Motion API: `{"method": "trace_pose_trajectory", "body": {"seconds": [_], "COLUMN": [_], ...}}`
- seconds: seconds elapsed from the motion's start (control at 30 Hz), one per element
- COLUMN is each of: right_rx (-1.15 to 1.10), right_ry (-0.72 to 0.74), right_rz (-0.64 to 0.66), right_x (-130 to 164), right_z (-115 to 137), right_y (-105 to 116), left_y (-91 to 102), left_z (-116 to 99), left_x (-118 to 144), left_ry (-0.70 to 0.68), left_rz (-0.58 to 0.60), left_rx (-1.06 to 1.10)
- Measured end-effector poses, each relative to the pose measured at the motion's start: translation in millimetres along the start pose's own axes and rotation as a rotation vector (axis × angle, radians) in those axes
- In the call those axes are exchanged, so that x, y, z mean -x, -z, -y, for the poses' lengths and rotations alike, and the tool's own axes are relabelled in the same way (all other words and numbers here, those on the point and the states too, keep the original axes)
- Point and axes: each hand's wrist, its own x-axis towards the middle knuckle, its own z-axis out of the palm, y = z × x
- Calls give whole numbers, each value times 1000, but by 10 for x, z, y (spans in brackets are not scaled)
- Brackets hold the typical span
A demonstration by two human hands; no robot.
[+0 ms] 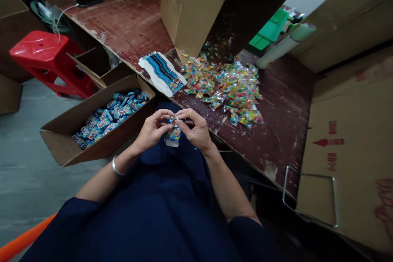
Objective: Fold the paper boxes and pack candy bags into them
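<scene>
Close to my lap, both hands hold one small blue printed candy box (173, 134) whose pale flap stands open at the lower end. My left hand (152, 129) grips its left side with thumb and fingers. On the other side, my right hand (196, 129) pinches the upper part, its fingertips meeting those of the left. What lies between the fingertips is too small to make out. Beyond the hands, a stack of flat blue-and-white cartons (162, 74) lies fanned on the table edge. Beside it is a heap of clear candy packets (227, 86) with colourful pieces.
Left of me, a long open cardboard box (58, 143) holds many filled blue boxes. A red stool (46, 49) stands behind it. A big carton (196, 4) tips over the candy heap on the dark red table (276, 131). Another large carton (353, 131) borders the right.
</scene>
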Motion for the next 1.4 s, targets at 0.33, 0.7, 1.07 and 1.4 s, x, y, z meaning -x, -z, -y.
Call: {"method": "trace_pose_trajectory", "body": {"seconds": [0.33,0.7,1.07,1.4], "right_rx": [952,958,370,645], "right_ry": [-280,-74,-74,156], "right_rz": [-403,-338,137,151], "right_x": [-274,-518,-302,-359], "right_z": [-789,-940,31,97], "right_y": [998,1060,667,429], "left_y": [271,363,229,201], "left_z": [392,168,230,197], "left_x": [-157,-172,-169,-142], "left_ry": [72,167,157,196], "left_rz": [-43,401,167,228], "left_rx": [-584,-933,-431,-178]}}
